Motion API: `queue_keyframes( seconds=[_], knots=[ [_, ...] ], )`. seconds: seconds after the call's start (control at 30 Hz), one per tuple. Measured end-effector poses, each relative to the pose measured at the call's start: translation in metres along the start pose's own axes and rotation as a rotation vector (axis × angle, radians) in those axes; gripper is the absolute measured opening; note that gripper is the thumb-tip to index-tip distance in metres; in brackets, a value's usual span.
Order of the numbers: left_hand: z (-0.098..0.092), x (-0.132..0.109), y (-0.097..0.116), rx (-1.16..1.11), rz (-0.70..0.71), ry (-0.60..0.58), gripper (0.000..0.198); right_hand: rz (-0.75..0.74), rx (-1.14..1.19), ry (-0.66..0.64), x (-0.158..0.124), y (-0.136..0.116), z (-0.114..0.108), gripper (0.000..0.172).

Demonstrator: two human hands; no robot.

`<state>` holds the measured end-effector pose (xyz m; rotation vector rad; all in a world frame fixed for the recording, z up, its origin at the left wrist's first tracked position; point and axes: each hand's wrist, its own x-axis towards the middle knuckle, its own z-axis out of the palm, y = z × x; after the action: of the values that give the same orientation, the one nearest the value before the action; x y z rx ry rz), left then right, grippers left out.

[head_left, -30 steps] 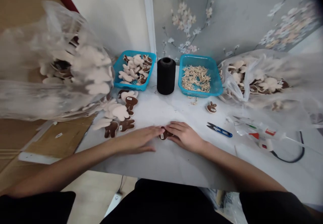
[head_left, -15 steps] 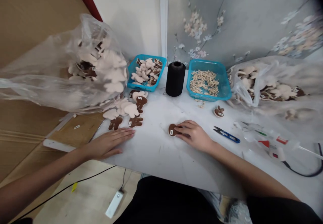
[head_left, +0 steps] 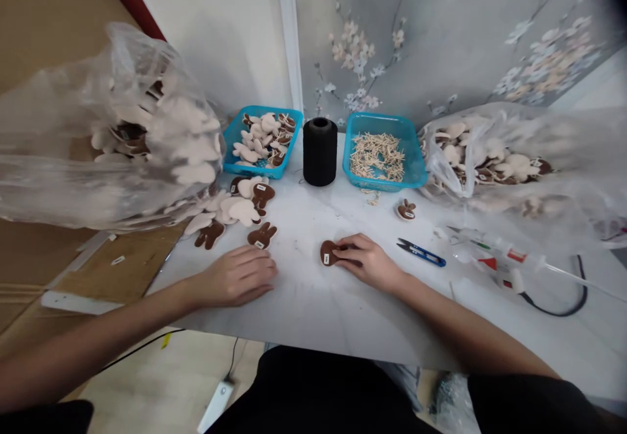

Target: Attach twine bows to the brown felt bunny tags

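The brown rabbit-shaped felt piece (head_left: 327, 253) lies flat on the white bench (head_left: 313, 310), a little ahead of the person and near the middle. It has a small white label on its face. The right hand (head_left: 368, 264) comes at it from the right. Its grip is narrow, with the fingertips bent down on the piece's right edge, pinning it to the bench.

The left hand (head_left: 238, 279) rests palm down on the bench, apart from that piece, with its fingers curled under. Whether its grip has anything in it cannot be told. Just beyond its knuckles lies a second brown rabbit piece (head_left: 262, 235).

Farther out to the left is a loose heap of cream and brown rabbit pieces (head_left: 235, 209). It runs up to a blue plastic basket (head_left: 230, 139) filled with more of them. A tall black thread spool (head_left: 320, 151) stands upright between that basket and a second blue basket (head_left: 415, 171), which holds pale tan strands (head_left: 377, 155).

In front of the second basket lies a small brown piece (head_left: 406, 210), and nearer the right hand are blue-handled thread snips (head_left: 421, 252). A white glue gun (head_left: 504, 261) with a black cord (head_left: 563, 309) lies well to the right.

One clear plastic bag (head_left: 73, 160) of rabbit pieces bulges at the left edge, and another clear bag (head_left: 539, 179) sits at the back right.
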<state>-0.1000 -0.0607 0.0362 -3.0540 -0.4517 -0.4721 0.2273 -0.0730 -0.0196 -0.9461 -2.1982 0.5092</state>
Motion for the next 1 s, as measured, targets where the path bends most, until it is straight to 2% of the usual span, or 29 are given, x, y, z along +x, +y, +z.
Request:
queue_keyframes(
  seconds=[0.07, 0.13, 0.27, 0.43, 0.53, 0.73, 0.9, 1.0],
  knots=[
    [0.009, 0.032, 0.020, -0.026, -0.037, -0.015, 0.028, -0.029, 0.025, 0.012, 0.001, 0.001, 0.002, 0.016],
    [0.023, 0.059, 0.031, -0.063, -0.136, -0.024, 0.034, -0.056, 0.018, 0.009, 0.002, 0.000, 0.003, 0.015],
    [0.049, 0.086, 0.026, -0.128, -0.218, -0.010, 0.028, -0.078, -0.040, -0.007, 0.003, -0.003, 0.001, 0.015],
    [0.062, 0.089, 0.014, -0.256, -0.385, 0.020, 0.021, -0.063, -0.028, -0.015, 0.005, -0.003, -0.001, 0.014],
    [0.062, 0.085, 0.012, -0.301, -0.499, -0.005, 0.020, -0.039, -0.001, -0.015, 0.006, -0.004, 0.000, 0.013],
    [0.057, 0.077, 0.007, -0.316, -0.630, -0.089, 0.018, 0.022, -0.019, -0.035, 0.007, -0.012, 0.003, 0.011],
    [0.052, 0.074, 0.005, -0.380, -0.642, -0.139, 0.021, 0.009, -0.110, -0.066, 0.009, -0.016, 0.005, 0.015],
    [0.048, 0.080, -0.011, -0.435, -0.614, -0.068, 0.024, -0.030, -0.172, -0.104, 0.010, -0.017, 0.008, 0.017]
  ],
)
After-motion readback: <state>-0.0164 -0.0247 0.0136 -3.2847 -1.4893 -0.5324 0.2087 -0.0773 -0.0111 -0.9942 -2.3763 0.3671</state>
